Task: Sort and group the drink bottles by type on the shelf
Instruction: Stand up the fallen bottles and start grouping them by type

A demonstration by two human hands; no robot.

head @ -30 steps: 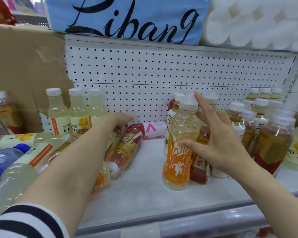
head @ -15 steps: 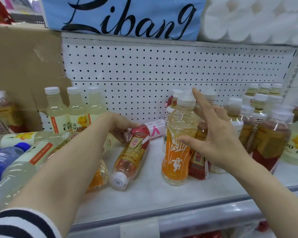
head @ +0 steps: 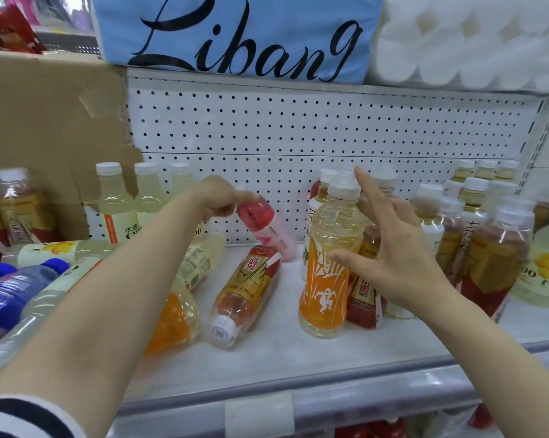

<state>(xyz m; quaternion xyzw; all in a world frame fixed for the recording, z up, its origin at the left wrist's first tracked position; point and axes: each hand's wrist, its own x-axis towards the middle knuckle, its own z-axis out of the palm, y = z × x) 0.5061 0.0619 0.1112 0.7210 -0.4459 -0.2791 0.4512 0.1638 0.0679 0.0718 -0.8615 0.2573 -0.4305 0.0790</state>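
My left hand (head: 217,197) grips the top end of a pink-red bottle (head: 265,227) and tilts it up off the white shelf (head: 266,349) near the pegboard. My right hand (head: 393,248) hovers with spread fingers beside an upright orange-labelled bottle (head: 328,263), not holding it. A red-and-gold tea bottle (head: 244,295) lies on its side in the middle, cap toward me. Another orange-labelled bottle (head: 175,320) lies under my left forearm.
Pale yellow bottles (head: 112,203) stand at the back left before a cardboard sheet (head: 52,137). More lie at the left with blue-capped water bottles (head: 10,295). A crowd of upright tea bottles (head: 488,248) fills the right. Packs (head: 235,33) sit on the shelf above.
My left hand took hold of the pink-red bottle lying at the back and has lifted its end upward. The red-and-gold tea bottle slid toward me. My right hand stayed beside the orange bottle.
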